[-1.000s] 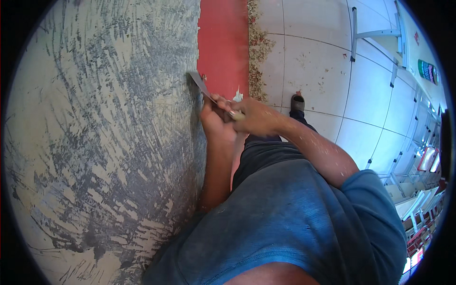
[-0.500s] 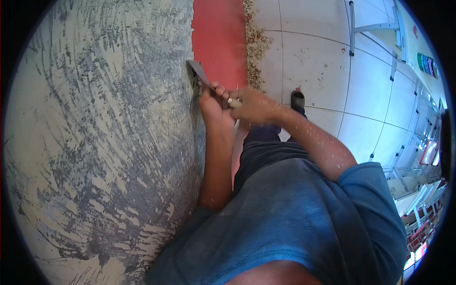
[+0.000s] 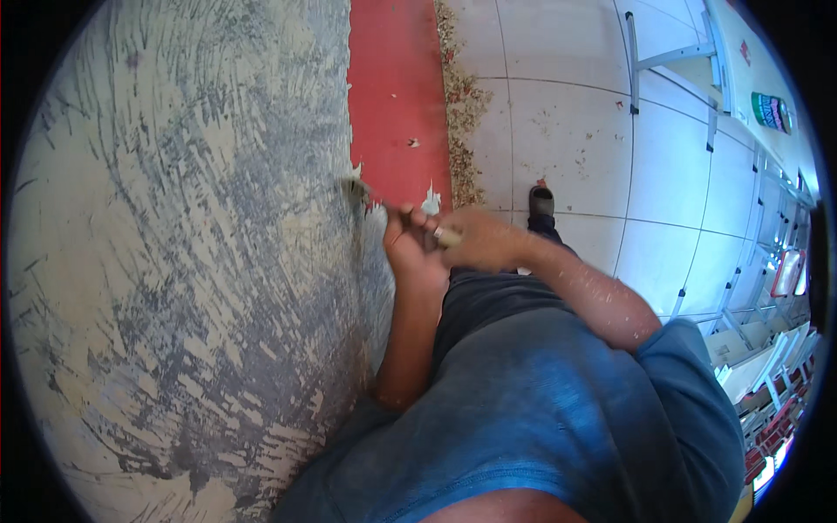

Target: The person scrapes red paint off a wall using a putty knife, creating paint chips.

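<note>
Both my hands grip a scraper (image 3: 447, 236) with a pale handle and a metal blade. My right hand (image 3: 485, 239) is closed round the handle, slightly blurred. My left hand (image 3: 413, 247) is closed on the tool further toward the blade. The blade end, smeared by motion, is at the wall (image 3: 218, 218), where its patchy cream and grey surface meets a red band (image 3: 392, 78). Ragged pale bits, including a larger flake (image 3: 431, 200), lie on or cling to the red just beyond my hands.
A strip of paint chips (image 3: 466, 113) lies along the red band on the pale tiled floor (image 3: 567, 131). My shoe (image 3: 541, 200) rests on the tiles. To the right are a metal-legged table (image 3: 676, 54) with a green can (image 3: 771, 113) and stacked furniture (image 3: 767, 366).
My hands and the scraper have come nearer to my body along the edge of the red band. Pale flakes now show on the red. My view has shifted slightly.
</note>
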Demonstrator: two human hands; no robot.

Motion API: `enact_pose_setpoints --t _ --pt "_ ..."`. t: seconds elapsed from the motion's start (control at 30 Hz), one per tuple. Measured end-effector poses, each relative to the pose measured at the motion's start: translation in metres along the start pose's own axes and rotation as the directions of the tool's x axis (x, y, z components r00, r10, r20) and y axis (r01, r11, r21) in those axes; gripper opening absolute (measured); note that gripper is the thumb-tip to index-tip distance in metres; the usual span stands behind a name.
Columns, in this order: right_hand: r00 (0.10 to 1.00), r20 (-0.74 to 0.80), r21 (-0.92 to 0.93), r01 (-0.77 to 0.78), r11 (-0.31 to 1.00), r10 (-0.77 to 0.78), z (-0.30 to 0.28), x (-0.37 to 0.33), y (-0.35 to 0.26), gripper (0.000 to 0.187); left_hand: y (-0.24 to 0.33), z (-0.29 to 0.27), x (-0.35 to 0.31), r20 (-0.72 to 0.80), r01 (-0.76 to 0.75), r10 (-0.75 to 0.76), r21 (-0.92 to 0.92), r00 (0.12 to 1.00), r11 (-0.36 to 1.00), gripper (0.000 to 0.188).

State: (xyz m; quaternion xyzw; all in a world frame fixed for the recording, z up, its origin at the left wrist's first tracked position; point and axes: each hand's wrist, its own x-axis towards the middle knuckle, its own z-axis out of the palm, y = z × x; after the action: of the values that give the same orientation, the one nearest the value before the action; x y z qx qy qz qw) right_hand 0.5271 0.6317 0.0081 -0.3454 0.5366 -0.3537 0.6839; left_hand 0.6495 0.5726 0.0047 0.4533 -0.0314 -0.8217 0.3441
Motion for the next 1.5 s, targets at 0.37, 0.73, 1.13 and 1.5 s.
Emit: enact_pose_setpoints --t 0.37,0.73,1.13,1.5 --pt "0.999 -0.04 -0.003 0.008 1.0 -0.008 0.014 0.001 -0.007 0.019 0.017 -0.006 0.01 0.104 0.068 -0.062 -0.058 0.993 0.996 0.034" --pt "0.982 -0.065 -0.048 0.172 0.984 -0.175 -0.028 0.015 0.02 0.021 -0.014 -0.003 0.026 0.023 -0.028 0.031 -0.12 0.999 0.992 0.021" --pt "0.956 0.099 0.068 0.271 0.96 -0.277 -0.022 0.043 0.069 0.023 -0.012 -0.013 0.039 0.164 -0.249 0.203 0.347 0.965 0.904 0.029" --pt "0.876 -0.473 -0.487 -0.171 0.856 -0.094 -0.143 -0.007 0.182 0.025 -0.014 -0.02 0.013 -0.12 -0.047 0.084 0.284 0.989 0.958 0.019"
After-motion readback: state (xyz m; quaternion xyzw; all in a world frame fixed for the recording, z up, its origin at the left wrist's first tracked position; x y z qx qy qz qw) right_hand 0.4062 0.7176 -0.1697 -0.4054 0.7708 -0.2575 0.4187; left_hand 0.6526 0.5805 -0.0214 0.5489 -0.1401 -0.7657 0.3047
